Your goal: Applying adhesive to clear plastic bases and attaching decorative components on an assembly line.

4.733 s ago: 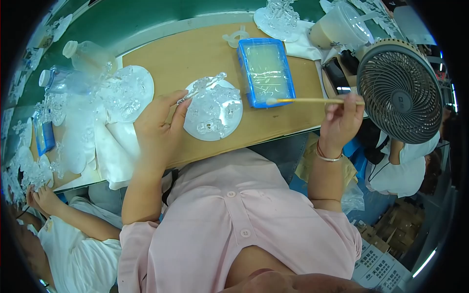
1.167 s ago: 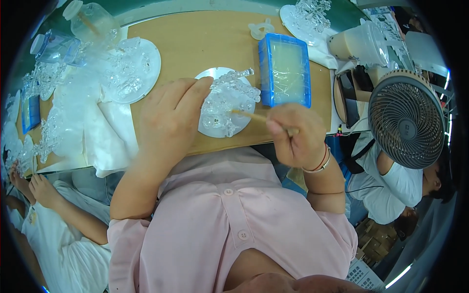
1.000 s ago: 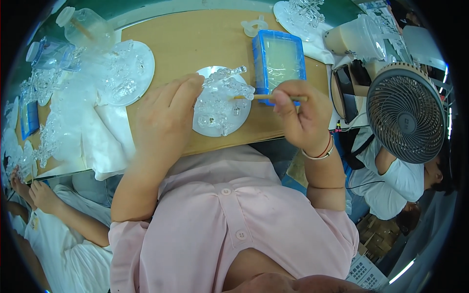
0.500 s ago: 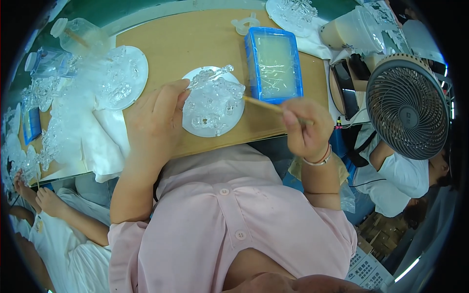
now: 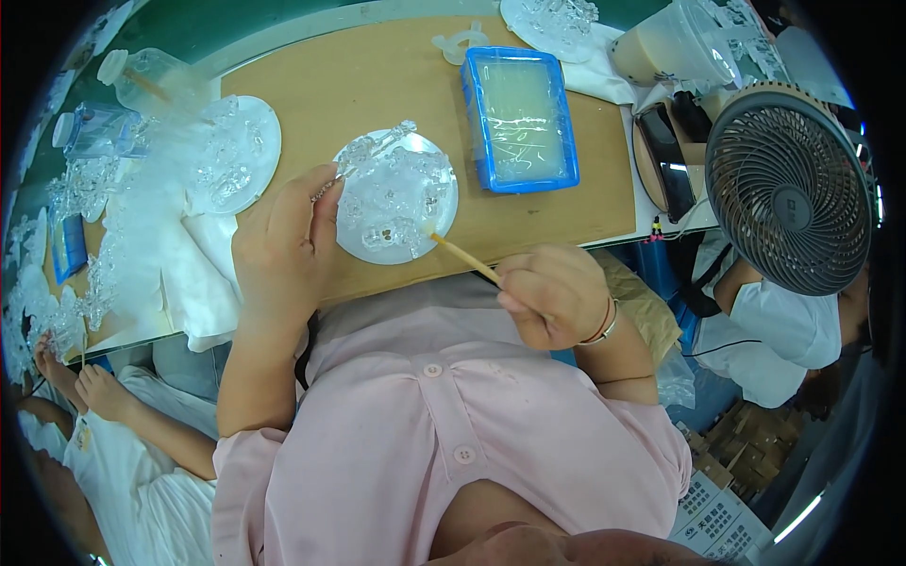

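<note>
In front of me a round white plate (image 5: 355, 229) holds a cluster of clear plastic pieces (image 5: 401, 189). At the plate's left edge my left hand (image 5: 286, 222) pinches the end of a clear plastic piece (image 5: 377, 141) between thumb and fingers; this piece slants over the plate's far side. My right hand (image 5: 557, 294), off the plate's near right, is closed round a thin wooden stick (image 5: 469, 260). The stick's pale tip reaches the lower right of the cluster; whether it presses on a piece I cannot tell.
A blue tray (image 5: 574, 141) of pale, glossy material stands right of the plate. Beyond it are a translucent tub (image 5: 661, 47), a phone (image 5: 665, 160) and a fan (image 5: 791, 193). Another plate (image 5: 272, 156) of clear pieces and bottles (image 5: 142, 75) stand left. Co-workers sit on both sides.
My right hand has moved left and nearer my body, taking the stick's tip from the plate's right edge to its lower right. My left hand keeps its pinch. The view has shifted slightly.
</note>
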